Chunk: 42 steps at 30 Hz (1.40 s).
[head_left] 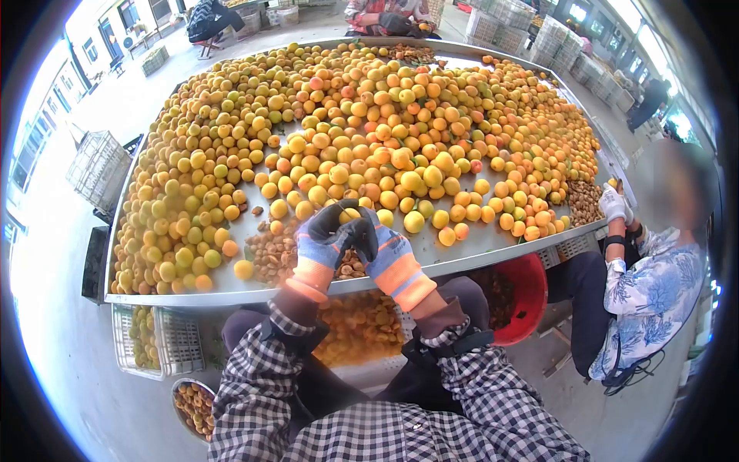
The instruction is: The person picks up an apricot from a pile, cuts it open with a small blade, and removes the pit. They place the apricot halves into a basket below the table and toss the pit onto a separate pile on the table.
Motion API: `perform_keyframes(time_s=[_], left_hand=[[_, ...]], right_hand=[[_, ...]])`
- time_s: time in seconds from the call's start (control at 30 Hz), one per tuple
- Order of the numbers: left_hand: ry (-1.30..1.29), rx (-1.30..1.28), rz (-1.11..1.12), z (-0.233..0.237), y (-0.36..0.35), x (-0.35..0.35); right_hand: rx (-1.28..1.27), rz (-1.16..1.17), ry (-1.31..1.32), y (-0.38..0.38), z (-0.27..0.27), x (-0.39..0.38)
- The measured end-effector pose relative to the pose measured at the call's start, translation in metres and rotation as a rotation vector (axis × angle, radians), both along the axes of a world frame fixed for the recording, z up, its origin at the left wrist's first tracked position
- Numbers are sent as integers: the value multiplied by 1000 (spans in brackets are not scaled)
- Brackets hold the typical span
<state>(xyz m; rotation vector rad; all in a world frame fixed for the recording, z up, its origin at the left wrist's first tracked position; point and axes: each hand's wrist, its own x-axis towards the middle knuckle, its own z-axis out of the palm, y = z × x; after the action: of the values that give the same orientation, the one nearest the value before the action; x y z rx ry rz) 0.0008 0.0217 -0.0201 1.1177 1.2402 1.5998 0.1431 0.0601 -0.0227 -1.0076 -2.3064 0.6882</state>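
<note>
My left hand (322,240) and my right hand (383,250), both in grey-and-orange work gloves, meet over the near edge of the metal table (454,260). Their dark fingertips close together around an apricot (349,216), of which only a small yellow part shows. Just left of and below the hands lies a heap of brown apricot pits (273,256). Whole yellow-orange apricots (369,158) cover much of the table beyond. Below, between my legs, a light crate holds split apricot halves (358,327).
A red tub (527,296) stands under the table to the right. At lower left are a white crate (181,343) of fruit and a bucket (185,385). A co-worker in white gloves (613,204) sits at right; another person sits across the table.
</note>
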Motion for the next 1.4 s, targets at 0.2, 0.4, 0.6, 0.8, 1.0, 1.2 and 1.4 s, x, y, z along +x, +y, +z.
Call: perform_keyframes(time_s=[0.2, 0.4, 0.6, 0.8, 1.0, 1.2, 1.4], left_hand=[[-42, 94, 56, 8, -6, 3], [85, 145, 24, 6, -7, -1], [100, 146, -66, 4, -4, -11], [-89, -69, 20, 20, -10, -7], [-129, -30, -37, 9, -6, -23], [-145, -106, -173, 14, -8, -2], [-65, -118, -214, -5, -5, 13]], right_hand=[[-42, 104, 350, 7, -18, -8], [-552, 160, 607, 10, -15, -2], [-1037, 187, 801, 19, 0, 15], [-980, 65, 786, 22, -2, 14], [-822, 487, 307, 12, 27, 39], [-604, 144, 1123, 34, 21, 22], [-483, 111, 1518, 33, 38, -1]])
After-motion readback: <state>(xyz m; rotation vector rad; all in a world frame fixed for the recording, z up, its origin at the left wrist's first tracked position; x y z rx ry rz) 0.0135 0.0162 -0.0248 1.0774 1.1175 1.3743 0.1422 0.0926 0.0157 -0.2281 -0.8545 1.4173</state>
